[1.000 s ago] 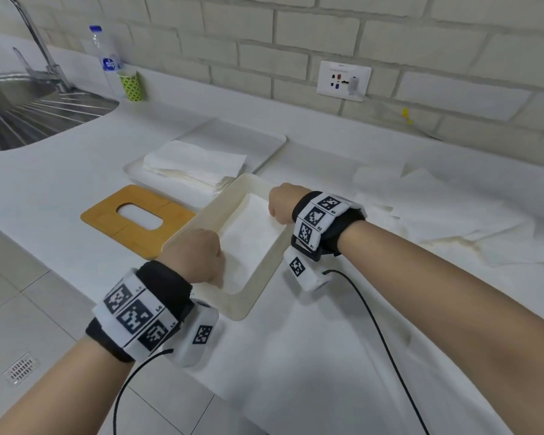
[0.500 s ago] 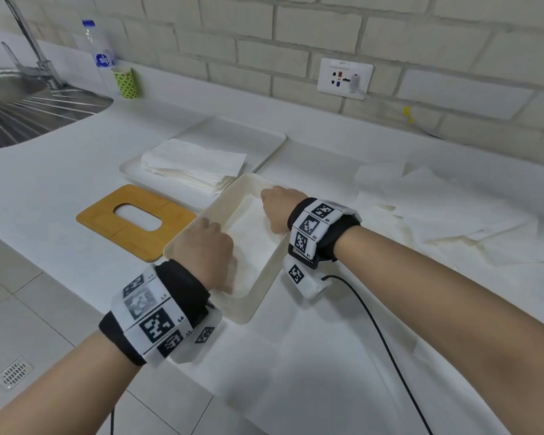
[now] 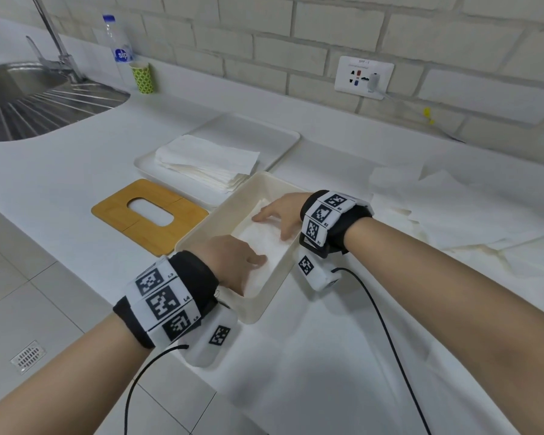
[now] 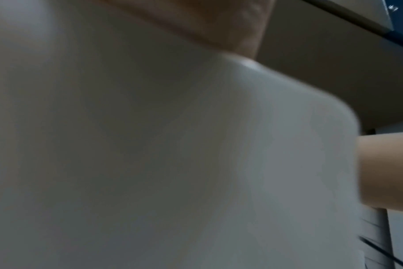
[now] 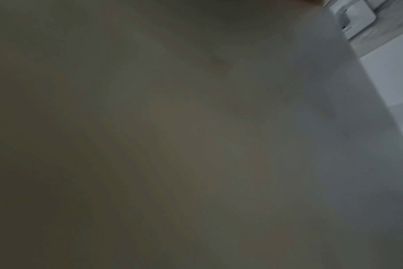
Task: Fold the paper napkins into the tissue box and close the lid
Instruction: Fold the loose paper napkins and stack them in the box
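Note:
An open cream tissue box (image 3: pixel 214 219) lies on the white counter with a folded white napkin (image 3: pixel 264 243) inside. My left hand (image 3: pixel 233 262) reaches in at the near end and presses the napkin with straight fingers. At the far end my right hand (image 3: pixel 278 215) lies flat on the napkin, fingers spread. The bamboo lid (image 3: pixel 117 211) with its oval slot lies flat to the left of the box. A stack of folded napkins (image 3: pixel 208 161) sits on a white tray (image 3: pixel 264 136) behind. Both wrist views are blurred by the box wall (image 4: pixel 196 163).
Loose unfolded napkins (image 3: pixel 453 208) spread over the counter to the right. A steel sink (image 3: pixel 29 98) with tap, a water bottle (image 3: pixel 117 45) and a green cup (image 3: pixel 142 77) stand far left. A wall socket (image 3: pixel 363 77) is behind. The counter edge drops to tiled floor (image 3: pixel 29 277) on the left.
Both hands have gone from curled at the box's rim to flat inside it, pressing the napkin down. The view has shifted slightly right.

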`<state>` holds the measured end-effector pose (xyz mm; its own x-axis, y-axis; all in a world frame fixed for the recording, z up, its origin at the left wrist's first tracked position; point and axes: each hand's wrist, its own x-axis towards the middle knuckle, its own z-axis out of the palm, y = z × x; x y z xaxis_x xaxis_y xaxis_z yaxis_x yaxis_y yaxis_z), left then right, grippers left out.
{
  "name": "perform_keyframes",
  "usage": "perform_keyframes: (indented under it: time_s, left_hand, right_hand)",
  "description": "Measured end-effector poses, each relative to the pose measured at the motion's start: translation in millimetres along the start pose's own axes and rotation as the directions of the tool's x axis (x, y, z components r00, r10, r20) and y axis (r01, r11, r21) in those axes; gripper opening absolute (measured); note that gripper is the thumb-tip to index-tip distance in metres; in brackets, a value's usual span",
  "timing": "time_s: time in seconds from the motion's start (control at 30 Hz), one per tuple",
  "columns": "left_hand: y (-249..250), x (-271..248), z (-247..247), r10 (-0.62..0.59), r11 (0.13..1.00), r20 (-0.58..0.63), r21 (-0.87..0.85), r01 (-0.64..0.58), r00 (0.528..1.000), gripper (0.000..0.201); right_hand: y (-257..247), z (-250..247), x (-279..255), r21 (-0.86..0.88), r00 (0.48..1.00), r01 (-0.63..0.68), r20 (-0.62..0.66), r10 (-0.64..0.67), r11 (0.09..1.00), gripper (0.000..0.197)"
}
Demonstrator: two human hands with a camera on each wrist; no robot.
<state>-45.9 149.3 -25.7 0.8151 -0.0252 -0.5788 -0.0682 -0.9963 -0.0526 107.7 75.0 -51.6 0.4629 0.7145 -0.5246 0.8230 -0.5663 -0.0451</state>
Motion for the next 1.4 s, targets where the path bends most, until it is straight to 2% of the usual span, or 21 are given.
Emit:
perform_keyframes:
  time_s: [0.13,0.23,0.33,0.43,0.47,0.53,0.6,0.67,0.77,0.83,0.9,0.93,1.0,1.1,1.13,1.2,1.27,1.33,1.4]
  left_hand:
    - [2.2,3.5,1.5,-0.015,1.000,0.011,0.011,0.015,1.000,0.070]
    - [-0.3,-4.7,-3.7,-0.051,0.980,0.010,-0.191,0.052,0.999,0.061]
    - [3.1,-22.2,-11.1,-0.073,0.942,-0.110,-0.333,0.032,0.991,0.046]
    - [23.7,-41.9,-18.3,-0.142,0.878,-0.323,-0.478,-0.031,0.936,0.044]
    - [34.9,-47.4,-20.5,-0.141,0.862,-0.404,-0.499,-0.088,0.904,0.043]
    - [60.0,-50.8,-22.1,-0.098,0.822,-0.523,-0.522,-0.227,0.847,0.039]
    - [86.7,-43.7,-21.5,-0.031,0.790,-0.562,-0.520,-0.324,0.826,0.035]
    - [112.5,-28.5,-18.0,0.046,0.795,-0.549,-0.487,-0.363,0.835,0.034]
    - [143.8,-0.4,-11.7,0.126,0.806,-0.475,-0.463,-0.369,0.871,0.035]
    - [161.5,14.6,-8.6,0.175,0.820,-0.416,-0.440,-0.366,0.892,0.035]
    - [177.1,26.5,-7.0,0.215,0.834,-0.368,-0.413,-0.366,0.905,0.037]
    - [184.3,31.1,-7.0,0.232,0.842,-0.340,-0.399,-0.363,0.911,0.039]
    - [196.5,37.7,-7.0,0.279,0.860,-0.256,-0.362,-0.360,0.925,0.048]
    - [211.0,44.7,-7.0,0.365,0.874,-0.127,-0.295,-0.386,0.922,0.070]
    - [214.4,45.9,-8.0,0.380,0.874,-0.111,-0.283,-0.396,0.918,0.076]
    - [219.3,49.1,-11.0,0.391,0.858,-0.143,-0.301,-0.416,0.909,0.081]
    - [223.6,51.3,-15.8,0.390,0.821,-0.224,-0.355,-0.448,0.893,0.076]
    - [226.8,53.6,-20.5,0.368,0.757,-0.307,-0.449,-0.475,0.878,0.061]
    - [229.8,56.0,-25.1,0.342,0.642,-0.389,-0.568,-0.515,0.856,0.038]
  right_hand:
    - [-2.0,3.4,-2.1,0.021,0.988,-0.032,-0.149,0.035,0.999,0.060]
    - [-1.0,-0.9,-18.0,0.140,0.979,-0.008,-0.201,0.037,0.990,0.045]
    - [5.0,-3.5,-52.3,0.268,0.920,0.049,-0.387,0.061,0.962,0.035]
    - [20.7,9.2,-98.4,0.288,0.850,0.064,-0.518,0.099,0.956,0.029]
    - [27.1,17.2,-116.2,0.285,0.844,0.044,-0.524,0.117,0.957,0.026]
    - [38.3,38.2,-152.7,0.255,0.871,-0.036,-0.466,0.155,0.966,0.020]
    - [48.4,64.1,-184.0,0.197,0.917,-0.156,-0.336,0.216,0.968,0.020]
    - [57.2,90.8,-208.0,0.132,0.940,-0.277,-0.168,0.297,0.952,0.028]
    - [64.6,127.8,-236.1,0.028,0.920,-0.390,0.052,0.388,0.921,0.047]
    - [65.9,148.6,-247.4,-0.017,0.905,-0.405,0.136,0.404,0.914,0.053]
    - [68.8,162.9,-252.3,-0.001,0.903,-0.405,0.157,0.400,0.915,0.057]
    - [71.1,166.6,-253.0,0.024,0.905,-0.406,0.153,0.398,0.914,0.055]
    - [74.8,169.9,-253.0,0.045,0.913,-0.399,0.111,0.392,0.916,0.035]
    - [75.2,171.3,-256.9,-0.045,0.919,-0.391,0.029,0.393,0.919,0.004]
    - [75.5,171.5,-260.5,-0.040,0.918,-0.396,-0.009,0.396,0.917,0.007]
    - [80.4,168.0,-270.8,0.043,0.907,-0.410,-0.087,0.412,0.911,0.019]
    - [90.4,160.4,-284.3,0.198,0.885,-0.393,-0.184,0.428,0.898,0.018]
    - [102.8,153.8,-297.9,0.382,0.856,-0.325,-0.269,0.441,0.865,0.026]
    - [111.1,149.7,-309.2,0.501,0.812,-0.231,-0.372,0.449,0.834,0.026]
